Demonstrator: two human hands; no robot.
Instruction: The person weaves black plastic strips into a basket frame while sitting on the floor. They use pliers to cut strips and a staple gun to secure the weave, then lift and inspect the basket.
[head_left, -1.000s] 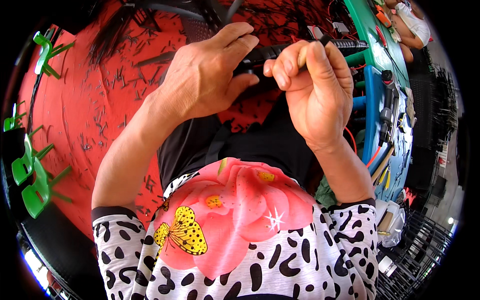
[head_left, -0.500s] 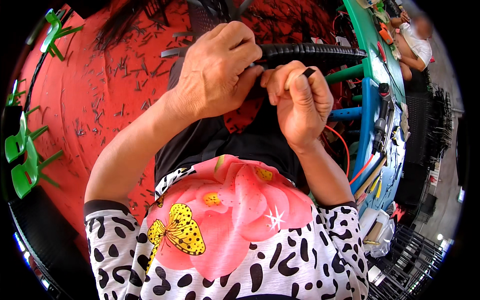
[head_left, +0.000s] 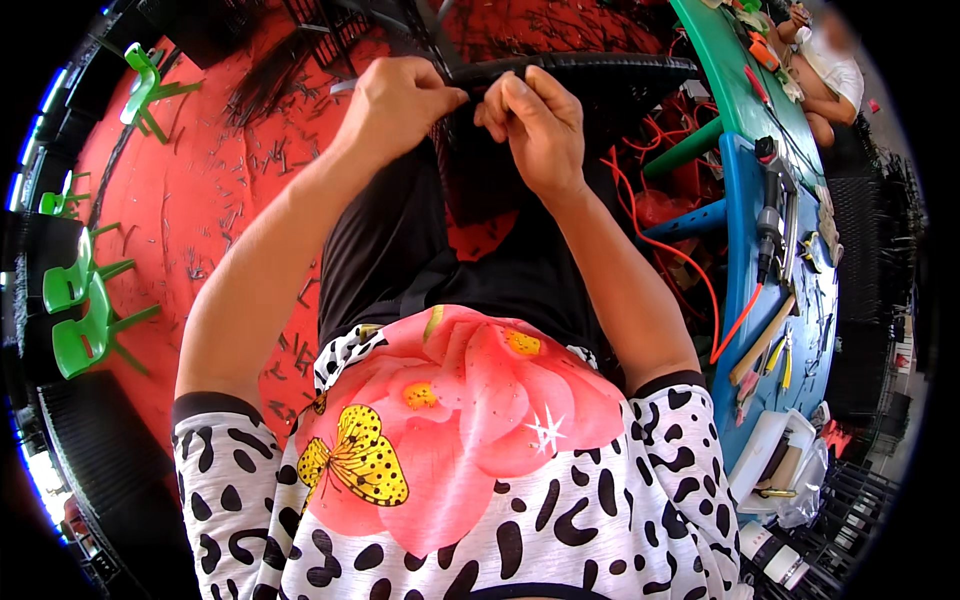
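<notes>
Both hands, the left hand (head_left: 400,100) and the right hand (head_left: 535,125), pinch the near edge of a black woven panel (head_left: 600,72) held above the lap, over the red floor (head_left: 200,200), with a blue counter (head_left: 745,230) of tools to the right.

1. A white open box or tray (head_left: 775,455) sits at the near end of the blue table (head_left: 745,260), on the person's right. It is rectangular and pale, and a brownish roll lies inside it.
2. Just below it, at the picture's lower right edge, lies a dark cylinder with a white label band (head_left: 772,556).
3. No signs or screens show.
</notes>
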